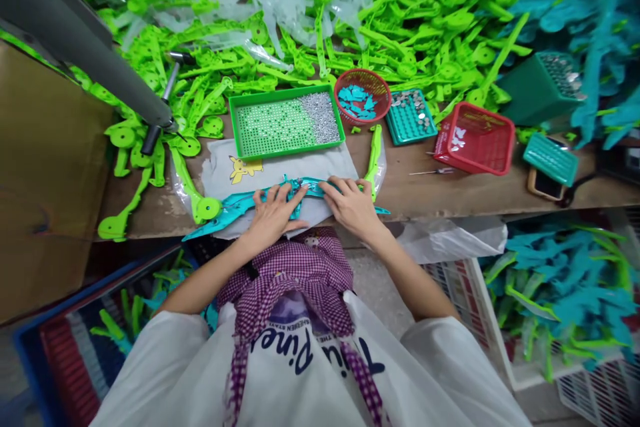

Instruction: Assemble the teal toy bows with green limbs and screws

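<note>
A long turquoise plastic part (235,204), shaped like a toy bow, lies across the near edge of the bench on a grey cloth (320,161). My left hand (273,215) holds it just left of its middle, fingers curled over the top and thumb at the near side. Around the right half is my right hand (354,208), its fingertips pressed on the part beside small fittings at the centre. A lime green arm (205,208) with a clear plastic piece touches the left end. Another green arm (374,155) stands out near my right fingers.
Beyond the cloth sits a green tray (237,127) of small screws. Nearby are a red round basket (363,75), a teal tray (411,121), a red bin (479,163) and a screwdriver (440,171). A powered driver (160,110) hangs at left. Green parts (440,20) heap behind.
</note>
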A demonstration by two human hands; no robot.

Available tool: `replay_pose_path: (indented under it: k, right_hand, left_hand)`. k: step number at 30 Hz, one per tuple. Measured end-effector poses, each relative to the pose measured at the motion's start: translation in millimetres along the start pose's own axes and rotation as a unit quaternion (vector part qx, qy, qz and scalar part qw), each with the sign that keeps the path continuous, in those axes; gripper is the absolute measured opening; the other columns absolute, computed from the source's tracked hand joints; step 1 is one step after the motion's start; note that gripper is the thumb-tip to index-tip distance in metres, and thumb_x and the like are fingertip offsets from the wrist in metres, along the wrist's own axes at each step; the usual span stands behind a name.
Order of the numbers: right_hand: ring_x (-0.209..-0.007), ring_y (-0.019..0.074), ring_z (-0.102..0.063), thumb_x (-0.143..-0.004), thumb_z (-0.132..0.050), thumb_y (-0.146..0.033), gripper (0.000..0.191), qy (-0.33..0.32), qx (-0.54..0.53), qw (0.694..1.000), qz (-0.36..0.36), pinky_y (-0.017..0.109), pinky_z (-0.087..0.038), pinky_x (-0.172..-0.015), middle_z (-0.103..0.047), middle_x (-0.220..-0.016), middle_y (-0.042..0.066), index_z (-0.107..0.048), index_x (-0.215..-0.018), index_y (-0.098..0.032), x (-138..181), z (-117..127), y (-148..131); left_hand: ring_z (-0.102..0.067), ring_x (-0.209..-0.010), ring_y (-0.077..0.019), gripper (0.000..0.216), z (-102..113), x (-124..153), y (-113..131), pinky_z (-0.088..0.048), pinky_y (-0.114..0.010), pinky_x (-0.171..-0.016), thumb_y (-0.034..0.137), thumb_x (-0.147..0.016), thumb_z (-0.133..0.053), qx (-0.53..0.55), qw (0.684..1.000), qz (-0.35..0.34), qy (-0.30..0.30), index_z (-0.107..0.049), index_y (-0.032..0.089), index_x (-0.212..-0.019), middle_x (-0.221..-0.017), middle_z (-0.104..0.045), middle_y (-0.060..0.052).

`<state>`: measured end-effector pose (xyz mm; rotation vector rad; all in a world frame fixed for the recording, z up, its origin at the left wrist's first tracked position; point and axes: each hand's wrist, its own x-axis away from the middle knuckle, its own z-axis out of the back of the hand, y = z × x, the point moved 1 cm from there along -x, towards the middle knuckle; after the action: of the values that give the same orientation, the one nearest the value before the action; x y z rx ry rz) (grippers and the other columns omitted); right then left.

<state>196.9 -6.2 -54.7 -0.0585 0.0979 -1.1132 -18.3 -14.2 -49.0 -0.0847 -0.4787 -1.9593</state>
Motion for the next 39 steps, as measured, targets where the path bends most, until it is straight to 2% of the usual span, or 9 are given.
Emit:
replay_pose_path:
  k: [5, 9, 14, 17, 21, 27, 36, 39]
  right_hand:
    - [-0.108, 0.0247, -0.058, -0.107, -0.036, -0.035, 0.038, 0.013, -0.008, 1.0, -0.015, 0.044, -0.027, -0.095, -0.07, -0.133, 0.007, -0.063, -0.133, -0.028, -0.3, -2.7, -0.2]
    - [-0.108, 0.0253, -0.059, -0.107, -0.037, -0.036, 0.038, 0.01, -0.012, 1.0, -0.022, 0.045, -0.027, -0.095, -0.07, -0.132, 0.008, -0.063, -0.134, -0.028, 0.0, -4.2, 3.1]
    - [-0.115, 0.0255, -0.06, -0.107, -0.037, -0.035, 0.038, 0.019, -0.028, 0.999, -0.025, 0.045, -0.025, -0.098, -0.069, -0.135, 0.009, -0.064, -0.132, -0.027, -2.5, -0.5, -3.2]
    - [-0.123, 0.025, -0.058, -0.107, -0.036, -0.032, 0.038, 0.027, -0.048, 0.998, 0.004, 0.043, -0.025, -0.099, -0.068, -0.138, 0.009, -0.064, -0.133, -0.027, -8.0, -0.6, -14.4]
    - [-0.122, 0.0249, -0.058, -0.107, -0.036, -0.032, 0.039, 0.013, -0.072, 0.997, 0.035, 0.043, -0.029, -0.098, -0.067, -0.138, 0.009, -0.062, -0.136, -0.026, -15.9, -7.7, -23.2]
    - [-0.121, 0.0255, -0.058, -0.107, -0.037, -0.032, 0.041, 0.013, -0.073, 0.996, 0.044, 0.042, -0.032, -0.094, -0.067, -0.139, 0.009, -0.059, -0.141, -0.027, -18.3, -13.2, -19.9]
    - [-0.122, 0.0252, -0.058, -0.105, -0.042, -0.025, 0.04, 0.001, -0.063, 0.996, 0.07, 0.043, -0.034, -0.092, -0.068, -0.137, 0.01, -0.061, -0.14, -0.026, -16.5, -11.8, -16.2]
    - [-0.123, 0.0257, -0.057, -0.104, -0.042, -0.026, 0.04, -0.001, -0.066, 0.996, 0.068, 0.043, -0.034, -0.092, -0.069, -0.137, 0.01, -0.062, -0.139, -0.026, -16.5, -11.4, -17.1]
  left_hand:
    - [-0.038, -0.132, -0.0403, 0.068, 7.1, -4.3, -0.5, -0.031, -0.059, -0.107, 0.048, -0.089, -0.074, 0.039, 0.999, 0.033, 0.02, -0.049, 0.044, -0.151, -0.153, -0.041, -0.013]
    - [-0.039, -0.128, -0.0381, 0.068, 10.5, -9.2, -1.5, -0.033, -0.055, -0.104, 0.046, -0.084, -0.08, 0.058, 0.998, 0.029, 0.023, -0.054, 0.044, -0.147, -0.148, -0.041, -0.012]
    - [-0.041, -0.124, -0.0364, 0.068, 6.0, -8.7, -2.9, -0.034, -0.055, -0.103, 0.044, -0.085, -0.079, 0.055, 0.998, 0.023, 0.037, -0.053, 0.043, -0.148, -0.143, -0.043, -0.011]
    - [-0.041, -0.123, -0.0363, 0.065, 2.0, -6.6, -2.8, -0.033, -0.056, -0.104, 0.043, -0.088, -0.075, 0.046, 0.998, 0.011, 0.046, -0.052, 0.041, -0.149, -0.141, -0.046, -0.012]
    - [-0.042, -0.123, -0.0367, 0.058, -2.6, -4.8, -3.6, -0.034, -0.057, -0.105, 0.043, -0.089, -0.074, 0.04, 0.997, 0.01, 0.061, -0.058, 0.038, -0.145, -0.14, -0.048, -0.012]
    - [-0.044, -0.123, -0.0358, 0.055, -3.9, -4.1, -3.6, -0.034, -0.057, -0.105, 0.042, -0.089, -0.074, 0.033, 0.997, 0.009, 0.07, -0.06, 0.037, -0.143, -0.14, -0.05, -0.013]
    - [-0.044, -0.123, -0.036, 0.054, 0.4, -5.4, -0.7, -0.034, -0.057, -0.105, 0.042, -0.09, -0.073, 0.041, 0.998, 0.023, 0.045, -0.061, 0.038, -0.142, -0.142, -0.051, -0.013]
    - [-0.044, -0.123, -0.0352, 0.051, -3.2, -5.3, -2.4, -0.033, -0.056, -0.105, 0.043, -0.09, -0.073, 0.034, 0.998, 0.019, 0.055, -0.063, 0.037, -0.139, -0.141, -0.051, -0.013]
